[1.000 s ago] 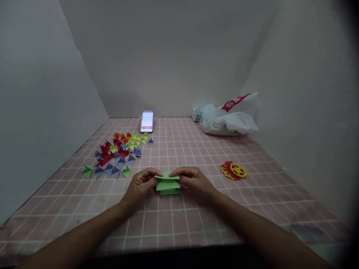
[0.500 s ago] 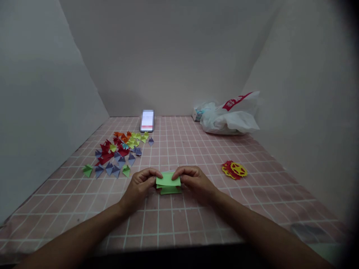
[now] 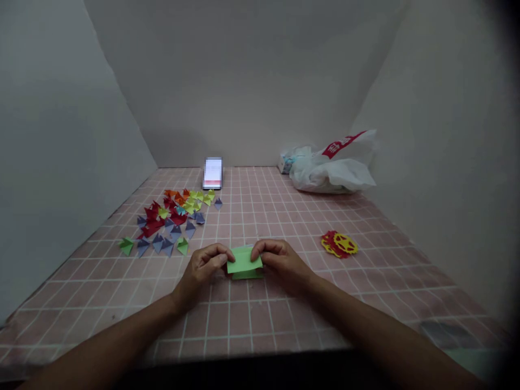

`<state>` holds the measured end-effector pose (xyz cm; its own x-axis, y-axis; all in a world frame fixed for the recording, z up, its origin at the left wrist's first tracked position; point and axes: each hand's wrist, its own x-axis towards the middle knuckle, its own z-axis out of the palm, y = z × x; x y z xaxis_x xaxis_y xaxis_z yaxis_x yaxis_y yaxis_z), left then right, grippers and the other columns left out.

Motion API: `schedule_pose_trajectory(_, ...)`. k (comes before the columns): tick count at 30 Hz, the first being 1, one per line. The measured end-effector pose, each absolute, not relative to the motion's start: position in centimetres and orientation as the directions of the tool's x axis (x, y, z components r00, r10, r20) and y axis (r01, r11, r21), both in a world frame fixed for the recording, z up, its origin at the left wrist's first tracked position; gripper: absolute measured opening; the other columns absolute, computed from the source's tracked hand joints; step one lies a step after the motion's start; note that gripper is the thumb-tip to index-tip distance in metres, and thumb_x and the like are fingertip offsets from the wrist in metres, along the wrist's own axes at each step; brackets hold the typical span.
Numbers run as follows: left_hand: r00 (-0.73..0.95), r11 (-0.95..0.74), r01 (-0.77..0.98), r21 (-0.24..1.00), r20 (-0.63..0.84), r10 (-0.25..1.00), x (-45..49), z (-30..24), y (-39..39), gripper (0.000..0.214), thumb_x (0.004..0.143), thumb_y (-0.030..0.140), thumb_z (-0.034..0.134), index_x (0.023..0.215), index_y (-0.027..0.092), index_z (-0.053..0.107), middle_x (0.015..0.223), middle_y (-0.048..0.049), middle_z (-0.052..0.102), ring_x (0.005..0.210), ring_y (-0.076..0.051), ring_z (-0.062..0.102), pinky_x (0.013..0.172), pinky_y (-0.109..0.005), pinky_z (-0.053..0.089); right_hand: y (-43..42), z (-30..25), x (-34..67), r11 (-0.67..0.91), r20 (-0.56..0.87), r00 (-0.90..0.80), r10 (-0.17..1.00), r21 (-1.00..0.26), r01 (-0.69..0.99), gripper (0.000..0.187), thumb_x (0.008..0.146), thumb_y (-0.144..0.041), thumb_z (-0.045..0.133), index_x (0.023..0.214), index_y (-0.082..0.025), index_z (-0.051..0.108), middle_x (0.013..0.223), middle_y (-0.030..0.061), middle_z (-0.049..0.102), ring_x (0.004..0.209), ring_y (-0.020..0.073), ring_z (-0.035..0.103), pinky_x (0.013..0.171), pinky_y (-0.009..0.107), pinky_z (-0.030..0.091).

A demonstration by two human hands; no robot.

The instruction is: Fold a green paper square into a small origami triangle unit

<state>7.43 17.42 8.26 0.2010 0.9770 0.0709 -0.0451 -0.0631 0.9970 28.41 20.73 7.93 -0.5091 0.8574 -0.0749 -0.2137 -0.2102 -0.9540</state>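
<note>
A small green paper (image 3: 244,262) lies folded over on the pink checked tablecloth (image 3: 252,319), just in front of me. My left hand (image 3: 203,268) pinches its left edge with fingers curled. My right hand (image 3: 282,261) pinches its right edge the same way. The upper flap is pressed down over the lower layer, which shows as a darker green strip below.
Several folded paper triangles (image 3: 170,219) in red, purple, yellow, orange and green are spread at the left. A phone (image 3: 213,173) leans against the back wall. A white plastic bag (image 3: 331,168) sits at the back right. A red and yellow paper cut-out (image 3: 339,245) lies to the right.
The upper flap of the green paper has been folded down flatter over the lower layer. Both hands have stayed on the paper's edges and moved slightly closer together.
</note>
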Motion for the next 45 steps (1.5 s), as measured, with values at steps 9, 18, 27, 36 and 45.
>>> schedule_pose_trajectory(9,0.236,0.068,-0.009,0.998,-0.064,0.97,8.1,8.4,17.5,0.024,0.079,0.036,0.068,0.092,0.017,0.061,0.058,0.0066,0.048,0.048,-0.006,0.041,0.044,-0.017,0.031,20.7,7.5,28.5,-0.118,-0.01,-0.58,0.814,-0.982,-0.15,0.018,0.069,-0.013,0.053,0.074,-0.02,0.069,0.066,-0.0026,0.054,0.061,0.0112,0.045,0.061,0.026,0.032)
schedule_pose_trajectory(18,0.284,0.225,0.038,0.974,-0.226,0.932,8.1,8.1,17.5,0.03,0.078,0.045,0.067,0.079,0.017,0.055,0.053,0.0079,0.047,0.036,-0.003,0.039,0.035,-0.014,0.027,20.6,7.7,28.6,0.014,0.05,-0.606,0.794,-0.998,-0.065,0.023,0.073,-0.01,0.051,0.077,-0.021,0.07,0.072,-0.0017,0.057,0.066,0.0117,0.047,0.065,0.027,0.034)
schedule_pose_trajectory(27,0.265,0.31,-0.073,0.948,-0.281,0.922,8.2,8.3,17.8,0.03,0.075,0.041,0.07,0.073,0.018,0.052,0.053,0.008,0.047,0.036,-0.003,0.036,0.033,-0.013,0.023,20.5,8.0,28.4,0.221,0.218,-0.569,0.793,-0.973,-0.065,0.027,0.081,-0.01,0.051,0.101,-0.022,0.066,0.091,0.0019,0.06,0.079,0.0141,0.055,0.07,0.027,0.043)
schedule_pose_trajectory(36,0.374,0.383,-0.116,0.916,-0.317,0.872,8.1,8.7,17.7,0.028,0.076,0.039,0.068,0.07,0.017,0.052,0.052,0.0067,0.047,0.036,-0.003,0.03,0.034,-0.016,0.015,19.7,8.5,28.1,0.767,0.621,-0.523,0.584,-0.634,0.103,0.024,0.089,-0.009,0.051,0.103,-0.021,0.066,0.093,0.0055,0.06,0.086,0.017,0.059,0.075,0.03,0.05)
schedule_pose_trajectory(45,0.256,-0.066,0.03,0.997,0.056,0.965,7.5,8.6,17.7,0.039,0.08,0.049,0.063,0.101,0.017,0.059,0.073,0.0005,0.059,0.054,-0.01,0.049,0.048,-0.02,0.039,19.8,8.3,28.0,0.313,0.265,-0.336,0.904,-0.945,0.096,0.016,0.085,-0.02,0.059,0.069,-0.018,0.059,0.062,-0.003,0.052,0.055,0.0101,0.048,0.052,0.023,0.038)
